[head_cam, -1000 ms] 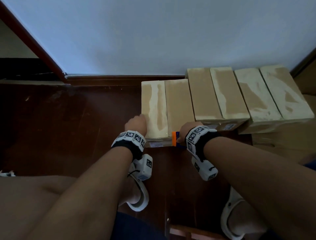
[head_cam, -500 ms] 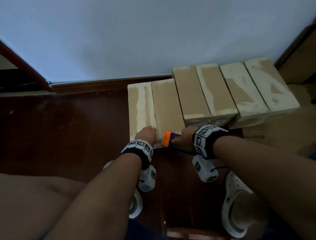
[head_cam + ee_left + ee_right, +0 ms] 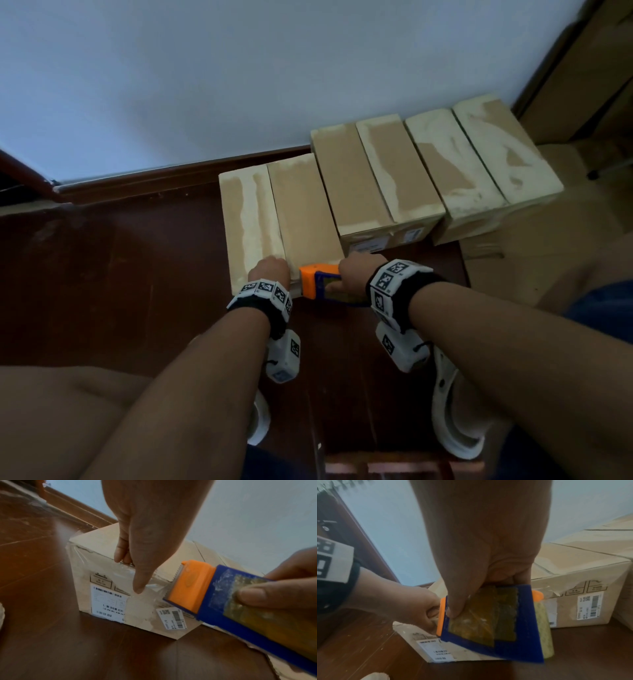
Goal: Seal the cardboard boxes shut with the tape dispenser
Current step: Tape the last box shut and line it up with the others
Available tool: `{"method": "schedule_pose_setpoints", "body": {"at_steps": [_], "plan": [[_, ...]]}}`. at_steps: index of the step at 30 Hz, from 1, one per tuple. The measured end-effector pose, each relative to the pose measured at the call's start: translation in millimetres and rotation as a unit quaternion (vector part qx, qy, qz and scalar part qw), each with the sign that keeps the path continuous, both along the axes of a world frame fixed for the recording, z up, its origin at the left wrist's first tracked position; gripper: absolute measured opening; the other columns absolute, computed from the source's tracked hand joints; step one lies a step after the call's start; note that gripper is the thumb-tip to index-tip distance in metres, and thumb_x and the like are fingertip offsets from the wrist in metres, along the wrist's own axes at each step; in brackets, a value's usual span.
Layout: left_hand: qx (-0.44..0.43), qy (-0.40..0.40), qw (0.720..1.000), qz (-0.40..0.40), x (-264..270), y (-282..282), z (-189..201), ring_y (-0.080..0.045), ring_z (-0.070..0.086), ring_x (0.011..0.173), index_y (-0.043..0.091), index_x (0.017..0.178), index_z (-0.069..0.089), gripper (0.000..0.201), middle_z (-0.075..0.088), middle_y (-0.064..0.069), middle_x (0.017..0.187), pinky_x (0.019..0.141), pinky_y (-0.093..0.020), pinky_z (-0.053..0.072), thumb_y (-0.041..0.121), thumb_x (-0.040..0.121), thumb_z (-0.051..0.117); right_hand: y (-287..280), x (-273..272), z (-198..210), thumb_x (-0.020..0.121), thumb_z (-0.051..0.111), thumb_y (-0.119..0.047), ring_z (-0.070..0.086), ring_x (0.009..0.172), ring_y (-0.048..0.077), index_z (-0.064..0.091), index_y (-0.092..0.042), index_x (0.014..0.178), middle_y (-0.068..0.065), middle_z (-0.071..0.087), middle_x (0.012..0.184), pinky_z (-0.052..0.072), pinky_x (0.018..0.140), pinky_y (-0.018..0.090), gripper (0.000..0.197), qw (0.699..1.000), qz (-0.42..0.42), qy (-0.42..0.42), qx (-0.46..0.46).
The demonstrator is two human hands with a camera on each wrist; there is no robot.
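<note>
Dark wooden floor (image 3: pixel 120 281) carries three cardboard boxes (image 3: pixel 284 212).

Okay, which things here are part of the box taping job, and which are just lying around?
In the job:
tape dispenser, gripped by right hand
near box, left hand pressing its tape
two boxes behind

Just lying about:
flat cardboard
white slippers

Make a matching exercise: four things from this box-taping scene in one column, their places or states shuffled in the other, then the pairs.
1. blue and orange tape dispenser
2. left hand
3. low cardboard box nearest the person
4. white barcode label

A. thumb presses clear tape on the box front
B. stuck on the box's front face
C. gripped by the right hand
D. stands on the dark wooden floor

Pairs: 1-C, 2-A, 3-D, 4-B
</note>
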State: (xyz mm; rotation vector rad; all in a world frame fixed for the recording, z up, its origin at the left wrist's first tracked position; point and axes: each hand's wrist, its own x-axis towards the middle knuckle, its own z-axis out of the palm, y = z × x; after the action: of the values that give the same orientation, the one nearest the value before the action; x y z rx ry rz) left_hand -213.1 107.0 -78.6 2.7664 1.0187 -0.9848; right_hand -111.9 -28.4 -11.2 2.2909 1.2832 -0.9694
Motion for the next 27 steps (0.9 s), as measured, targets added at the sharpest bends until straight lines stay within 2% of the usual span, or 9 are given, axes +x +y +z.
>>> {"method": "schedule_pose_setpoints", "body": {"at_steps": [5, 10, 15, 19, 23, 27], "plan": [[0.024, 0.015, 1.000, 0.005, 3.8, -7.9, -0.1, -0.026, 0.050, 0.121, 0.006, 0.128, 0.052, 0.034, 0.049, -0.012, 0.132, 0.092, -0.035, 0.046, 0.008, 0.095, 0.047, -7.0, 1.9, 1.2, 0.092, 0.044, -0.060, 0.050, 0.060, 0.019, 0.052, -0.012, 0.076, 0.002, 0.047, 0.066, 0.044, 0.061, 0.031, 0.052, 0.998, 0.029, -0.034, 0.034], [0.017, 0.039, 0.999, -0.003, 5.9, -6.8, 0.7, -0.027, 0.048, 0.124, 0.006, 0.131, 0.050, 0.038, 0.047, -0.013, 0.135, 0.095, -0.036, 0.045, 0.011, 0.094, 0.051, -13.1, 2.3, 2.7, 0.091, 0.045, -0.062, 0.055, 0.069, 0.021, 0.055, -0.011, 0.082, 0.002, 0.048, 0.067, 0.044, 0.061, 0.031, 0.053, 0.998, 0.034, -0.033, 0.046], [0.015, 0.056, 0.998, -0.003, 8.2, -4.4, 2.4, -0.025, 0.058, 0.113, 0.006, 0.115, 0.063, 0.027, 0.059, -0.011, 0.124, 0.085, -0.033, 0.048, 0.006, 0.093, 0.047, -17.0, 7.4, 8.3, 0.092, 0.043, -0.061, 0.052, 0.073, 0.023, 0.052, -0.009, 0.084, 0.002, 0.041, 0.068, 0.042, 0.064, 0.034, 0.053, 0.998, 0.019, -0.021, 0.055], [0.009, 0.039, 0.999, -0.005, 5.8, -3.2, 0.2, -0.026, 0.059, 0.111, 0.006, 0.113, 0.062, 0.026, 0.059, -0.011, 0.122, 0.078, -0.031, 0.045, 0.006, 0.094, 0.045, -19.3, 6.1, 6.7, 0.092, 0.044, -0.060, 0.051, 0.071, 0.022, 0.044, -0.011, 0.068, 0.002, 0.041, 0.068, 0.041, 0.063, 0.034, 0.054, 0.998, 0.017, -0.021, 0.057], [-0.002, 0.020, 1.000, -0.008, 4.6, -0.3, 0.2, -0.029, 0.059, 0.110, 0.006, 0.116, 0.061, 0.027, 0.058, -0.013, 0.121, 0.084, -0.035, 0.048, 0.008, 0.095, 0.044, -20.5, 6.7, 7.6, 0.091, 0.047, -0.060, 0.052, 0.073, 0.022, 0.052, -0.010, 0.083, 0.002, 0.044, 0.071, 0.042, 0.064, 0.033, 0.051, 0.998, 0.011, -0.026, 0.063], [-0.008, 0.020, 1.000, -0.017, 3.9, 1.4, -0.2, -0.030, 0.057, 0.114, 0.006, 0.122, 0.058, 0.030, 0.056, -0.015, 0.124, 0.089, -0.037, 0.049, 0.011, 0.094, 0.048, -29.8, 17.9, 8.9, 0.090, 0.048, -0.061, 0.053, 0.075, 0.023, 0.056, -0.009, 0.092, 0.005, 0.053, 0.086, 0.045, 0.066, 0.034, 0.053, 0.997, 0.009, -0.041, 0.058]]}}
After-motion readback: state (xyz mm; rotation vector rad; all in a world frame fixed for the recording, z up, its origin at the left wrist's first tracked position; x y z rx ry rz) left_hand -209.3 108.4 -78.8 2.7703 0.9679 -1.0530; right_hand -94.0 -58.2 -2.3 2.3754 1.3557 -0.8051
